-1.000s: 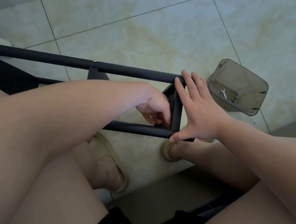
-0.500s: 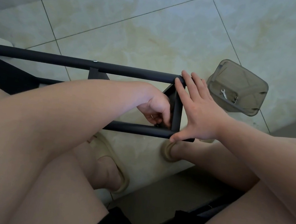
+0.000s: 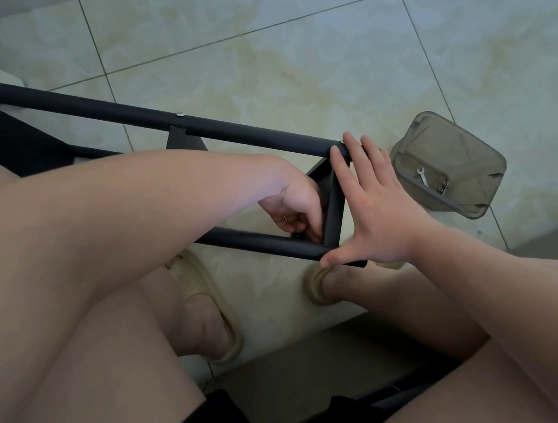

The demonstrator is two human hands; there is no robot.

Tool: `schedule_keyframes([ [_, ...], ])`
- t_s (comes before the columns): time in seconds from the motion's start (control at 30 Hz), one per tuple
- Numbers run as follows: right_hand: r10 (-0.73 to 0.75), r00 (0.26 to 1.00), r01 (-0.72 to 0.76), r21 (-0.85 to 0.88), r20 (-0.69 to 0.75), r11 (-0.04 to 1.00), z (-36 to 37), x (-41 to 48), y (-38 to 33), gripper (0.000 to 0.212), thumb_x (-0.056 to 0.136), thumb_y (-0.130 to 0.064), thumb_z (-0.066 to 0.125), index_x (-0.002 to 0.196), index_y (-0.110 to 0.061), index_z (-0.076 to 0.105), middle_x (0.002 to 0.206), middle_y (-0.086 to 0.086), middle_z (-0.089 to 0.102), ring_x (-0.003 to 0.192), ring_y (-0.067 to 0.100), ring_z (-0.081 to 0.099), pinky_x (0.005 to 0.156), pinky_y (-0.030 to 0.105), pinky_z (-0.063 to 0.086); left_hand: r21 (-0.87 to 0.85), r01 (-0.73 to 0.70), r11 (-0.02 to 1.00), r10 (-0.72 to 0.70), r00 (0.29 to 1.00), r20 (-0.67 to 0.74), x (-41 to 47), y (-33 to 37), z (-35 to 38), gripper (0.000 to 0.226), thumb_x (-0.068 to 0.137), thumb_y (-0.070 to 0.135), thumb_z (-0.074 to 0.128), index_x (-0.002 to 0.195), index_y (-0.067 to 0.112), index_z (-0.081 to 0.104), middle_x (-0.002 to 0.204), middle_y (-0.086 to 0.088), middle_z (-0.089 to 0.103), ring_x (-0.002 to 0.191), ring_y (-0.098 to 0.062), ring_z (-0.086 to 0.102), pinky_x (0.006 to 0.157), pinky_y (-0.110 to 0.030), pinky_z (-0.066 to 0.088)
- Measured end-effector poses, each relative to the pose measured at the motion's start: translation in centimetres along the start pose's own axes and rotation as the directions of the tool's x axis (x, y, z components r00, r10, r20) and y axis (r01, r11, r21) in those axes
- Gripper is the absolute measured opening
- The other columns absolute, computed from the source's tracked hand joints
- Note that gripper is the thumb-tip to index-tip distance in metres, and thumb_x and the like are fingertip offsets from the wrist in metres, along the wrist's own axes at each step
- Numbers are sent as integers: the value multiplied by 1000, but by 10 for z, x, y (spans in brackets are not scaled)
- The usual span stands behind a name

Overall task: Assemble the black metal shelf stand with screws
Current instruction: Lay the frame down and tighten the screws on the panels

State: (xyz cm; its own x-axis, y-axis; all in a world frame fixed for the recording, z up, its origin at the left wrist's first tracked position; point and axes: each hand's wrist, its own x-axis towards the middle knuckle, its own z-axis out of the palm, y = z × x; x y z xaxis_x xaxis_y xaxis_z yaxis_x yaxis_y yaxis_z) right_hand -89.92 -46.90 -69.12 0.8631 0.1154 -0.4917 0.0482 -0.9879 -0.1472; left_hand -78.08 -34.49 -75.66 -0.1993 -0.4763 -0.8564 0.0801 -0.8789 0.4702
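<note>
Shelf stand (image 3: 261, 139): its end lay between the hands.
Right hand (image 3: 378, 208): pressed flat outside, fingers spread.
Left hand (image 3: 297, 206): curled inside the corner, hold unclear.

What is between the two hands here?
The short black end bar: the left hand curls on its inner side, the right hand presses flat on its outer side. Head view.

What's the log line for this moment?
left hand: fingers curled inside frame corner | right hand: flat, bracing frame | wrench: in tub

Gap in shelf frame (image 3: 260, 244) corner filled by left hand (image 3: 297, 203); right hand (image 3: 374, 207) covers end; bin (image 3: 457, 140) near right; floor (image 3: 253, 53) beyond open.
</note>
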Motion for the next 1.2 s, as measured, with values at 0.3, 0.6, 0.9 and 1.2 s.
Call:
schedule_keyframes([
  [0.3, 1, 1000, -1, 3, 2, 1000, 0, 0, 0, 157, 51, -96, 58, 160, -7, -13, 166, 19, -20, 153, 39, -21, 124, 48, -12, 11, 34, 999, -34, 999, 30, -3, -1, 0, 11, 91, 8, 64, 100, 13, 67, 79, 2, 68, 60, -10, 42, 65, -22, 41],
  [0.6, 2, 1000, -2, 9, -1, 1000, 0, 0, 1, 157, 49, -97, 53, 160, -7, -12, 166, 19, -20, 153, 39, -21, 125, 49, -11, -9, -3, 1000, 3, 1000, 11, -2, 1, -2, 14, 88, -1, 65, 93, 13, 64, 76, -1, 59, 61, -11, 44, 63, -22, 41],
  [0.9, 2, 1000, -2, 16, 2, 1000, 0, 0, 0, 157, 50, -96, 55, 159, -8, -14, 166, 18, -22, 152, 38, -23, 124, 48, -13, 7, 15, 1000, -15, 1000, -2, -1, -1, 3, 11, 92, 8, 64, 101, 13, 65, 77, 2, 66, 61, -10, 43, 64, -21, 42],
  [1.2, 0, 1000, 0, 17, -4, 1000, 0, 0, 0, 157, 51, -95, 59, 160, -7, -12, 166, 19, -20, 153, 39, -22, 123, 47, -13, -6, 0, 1000, 0, 1000, 10, -3, 1, 0, 21, 90, 0, 63, 108, 10, 61, 81, -2, 61, 65, -11, 48, 69, -23, 44],
])
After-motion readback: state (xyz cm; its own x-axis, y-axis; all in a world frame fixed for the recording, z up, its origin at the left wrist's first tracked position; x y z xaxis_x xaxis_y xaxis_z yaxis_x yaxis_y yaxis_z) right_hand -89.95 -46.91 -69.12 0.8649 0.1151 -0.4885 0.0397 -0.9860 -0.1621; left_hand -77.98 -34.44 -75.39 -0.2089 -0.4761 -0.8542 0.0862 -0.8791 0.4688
